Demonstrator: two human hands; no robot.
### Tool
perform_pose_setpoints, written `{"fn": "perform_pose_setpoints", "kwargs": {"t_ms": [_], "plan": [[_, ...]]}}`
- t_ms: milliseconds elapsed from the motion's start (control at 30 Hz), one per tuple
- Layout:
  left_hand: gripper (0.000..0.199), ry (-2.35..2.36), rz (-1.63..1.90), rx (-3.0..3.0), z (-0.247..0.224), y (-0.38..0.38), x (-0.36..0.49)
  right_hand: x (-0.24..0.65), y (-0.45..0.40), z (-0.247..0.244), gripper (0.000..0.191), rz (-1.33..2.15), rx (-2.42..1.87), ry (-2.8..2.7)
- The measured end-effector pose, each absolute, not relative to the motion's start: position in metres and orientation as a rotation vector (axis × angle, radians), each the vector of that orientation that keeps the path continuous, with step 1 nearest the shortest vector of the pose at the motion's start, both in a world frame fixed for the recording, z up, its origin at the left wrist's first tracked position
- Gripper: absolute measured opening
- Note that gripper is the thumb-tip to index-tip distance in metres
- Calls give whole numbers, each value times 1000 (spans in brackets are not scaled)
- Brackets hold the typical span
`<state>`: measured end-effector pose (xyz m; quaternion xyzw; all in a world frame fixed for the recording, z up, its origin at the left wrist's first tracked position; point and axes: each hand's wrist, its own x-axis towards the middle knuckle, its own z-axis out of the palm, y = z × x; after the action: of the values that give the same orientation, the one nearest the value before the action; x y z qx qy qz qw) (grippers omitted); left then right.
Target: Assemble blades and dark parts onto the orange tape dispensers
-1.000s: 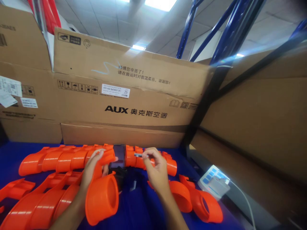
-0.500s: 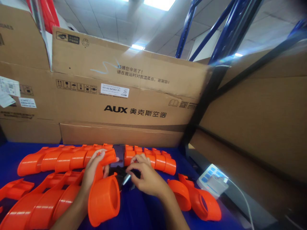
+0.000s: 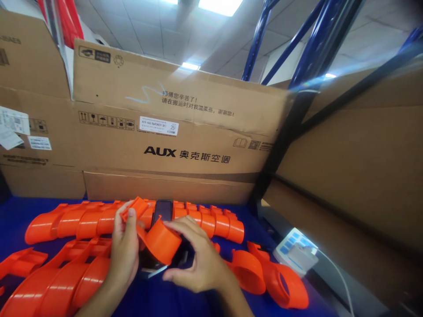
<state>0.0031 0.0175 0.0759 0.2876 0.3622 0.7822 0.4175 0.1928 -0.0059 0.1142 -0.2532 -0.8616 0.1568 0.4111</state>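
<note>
My left hand (image 3: 124, 246) is closed round the clip-like end of an orange plastic ring piece (image 3: 163, 242), thumb on top, holding it above the blue surface. The piece's wide ring end points toward my right hand (image 3: 198, 255). That hand has its fingers and thumb spread; the fingertips are at the ring's upper rim and the thumb is below it. Under the ring lies a thin silver object (image 3: 157, 270) beside something dark, both partly hidden. Behind the held piece, a dark phone-like object (image 3: 162, 210) stands between two rows of orange pieces.
Rows of similar orange pieces (image 3: 69, 224) line the back and the left front (image 3: 59, 286). Loose ones (image 3: 249, 270) lie at the right, near a white power strip (image 3: 295, 251) with a cable. A large cardboard box (image 3: 185, 176) and a blue rack post (image 3: 284, 145) stand behind.
The orange piece has been tipped and brought up toward the right hand. My right hand has let go of the silver object, and its fingers have spread beside the ring.
</note>
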Motion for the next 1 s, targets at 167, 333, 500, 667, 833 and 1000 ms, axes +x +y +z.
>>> {"fn": "perform_pose_setpoints", "kwargs": {"t_ms": [167,333,500,667,833,1000], "plan": [[47,889,1859,705,77,14,2,190,-7,106,65,82,-748,-2055],[50,819,1647,814,77,9,3,198,0,101,51,-4,-918,-1818],[57,861,1568,925,73,10,0,223,9,121,48,-55,-1300,-1411],[51,843,1507,952,71,9,1,284,11,160,62,-244,-2028,-1234],[48,814,1453,992,71,8,0,342,12,166,69,-254,-2387,-1190],[51,833,1444,964,73,8,-1,363,25,145,64,-164,-2489,-1340]]}}
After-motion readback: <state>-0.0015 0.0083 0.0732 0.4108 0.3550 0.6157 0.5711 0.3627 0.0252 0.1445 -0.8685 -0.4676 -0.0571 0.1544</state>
